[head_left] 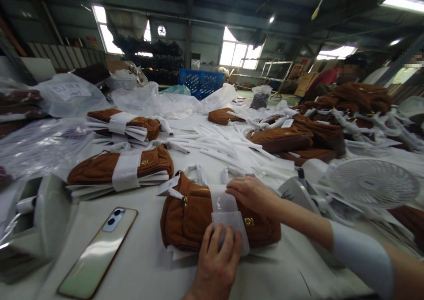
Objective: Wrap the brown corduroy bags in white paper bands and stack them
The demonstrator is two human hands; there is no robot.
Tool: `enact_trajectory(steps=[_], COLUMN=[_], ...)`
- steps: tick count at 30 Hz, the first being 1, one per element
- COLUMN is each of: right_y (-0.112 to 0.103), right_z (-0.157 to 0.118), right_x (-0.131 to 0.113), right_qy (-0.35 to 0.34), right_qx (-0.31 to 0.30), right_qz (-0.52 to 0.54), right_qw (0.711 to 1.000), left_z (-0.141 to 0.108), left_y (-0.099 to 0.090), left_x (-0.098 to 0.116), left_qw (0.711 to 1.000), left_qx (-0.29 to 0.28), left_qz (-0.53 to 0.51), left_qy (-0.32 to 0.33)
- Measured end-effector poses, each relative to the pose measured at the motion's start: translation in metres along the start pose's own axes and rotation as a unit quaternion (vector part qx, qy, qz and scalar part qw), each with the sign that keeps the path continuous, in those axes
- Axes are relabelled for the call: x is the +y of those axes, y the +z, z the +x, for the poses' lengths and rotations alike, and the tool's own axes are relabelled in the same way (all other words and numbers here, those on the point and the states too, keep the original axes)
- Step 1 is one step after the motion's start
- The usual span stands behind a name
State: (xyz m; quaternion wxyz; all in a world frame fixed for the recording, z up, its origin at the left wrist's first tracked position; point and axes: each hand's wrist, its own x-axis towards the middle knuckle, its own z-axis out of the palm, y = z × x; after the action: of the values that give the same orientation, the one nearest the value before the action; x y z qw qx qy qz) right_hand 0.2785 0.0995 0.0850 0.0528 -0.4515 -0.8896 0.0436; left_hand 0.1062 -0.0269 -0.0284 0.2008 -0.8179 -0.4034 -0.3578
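A white band (220, 203) is laid across a brown bag (195, 220) on the bench (149, 251), pressed by the left hand (218, 256) and right hand (247, 194); whether either grips cannot be told. Banded bags (92, 167) are seen at left; no bands are made out on heaped bags (281, 138) at right.

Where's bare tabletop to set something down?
Main patch: bare tabletop between the smartphone and the banded brown corduroy bag. Smaller one: between the left hand and right forearm, in front of the bag's right end. Crowded: beyond the bag, with loose white strips; to the right, the white fan and heaped brown bags.
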Motion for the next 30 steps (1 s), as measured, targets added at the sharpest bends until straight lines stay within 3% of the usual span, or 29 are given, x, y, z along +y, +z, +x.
enact_trajectory(steps=[4, 7, 9, 11, 13, 17, 20, 24, 27, 30], right_y=[0.048, 0.082, 0.094, 0.098, 0.097, 0.094, 0.093, 0.095, 0.100, 0.107], right_z=[-0.041, -0.053, -0.055, -0.056, -0.058, -0.061, -0.062, -0.061, -0.058, -0.055], right_x=[-0.017, -0.016, -0.011, -0.007, -0.005, -0.005, -0.006, -0.006, -0.002, 0.003], right_qy=[-0.029, -0.027, -0.029, -0.037, -0.046, -0.063, -0.066, -0.059, -0.061, -0.067], right_qx=[0.089, 0.122, 0.125, 0.125, 0.129, 0.134, 0.134, 0.147, 0.159, 0.175], right_qz=[0.039, 0.019, 0.007, 0.002, 0.003, 0.000, -0.017, -0.016, -0.009, -0.004], right_qw=[0.995, 0.992, 0.992, 0.991, 0.991, 0.989, 0.989, 0.987, 0.985, 0.982], left_z=[0.005, 0.006, 0.006, 0.008, 0.016, 0.033, 0.028, 0.001, -0.015, -0.018], left_y=[0.003, 0.009, 0.012, 0.009, 0.001, -0.011, 0.003, 0.039, 0.051, 0.049], left_x=[0.003, 0.005, 0.005, 0.001, -0.005, -0.019, -0.021, -0.021, -0.026, -0.032], left_qw=[0.998, 0.992, 0.983, 0.980, 0.986, 0.999, 0.997, 0.997, 0.995, 0.984], left_qx=[0.053, 0.119, 0.168, 0.182, 0.151, 0.029, -0.014, 0.067, -0.016, -0.111], left_qz=[-0.022, -0.047, -0.067, -0.081, -0.067, 0.013, 0.042, 0.004, -0.101, -0.133], left_qy=[-0.015, -0.015, -0.024, -0.032, -0.019, 0.037, 0.066, 0.037, -0.008, -0.050])
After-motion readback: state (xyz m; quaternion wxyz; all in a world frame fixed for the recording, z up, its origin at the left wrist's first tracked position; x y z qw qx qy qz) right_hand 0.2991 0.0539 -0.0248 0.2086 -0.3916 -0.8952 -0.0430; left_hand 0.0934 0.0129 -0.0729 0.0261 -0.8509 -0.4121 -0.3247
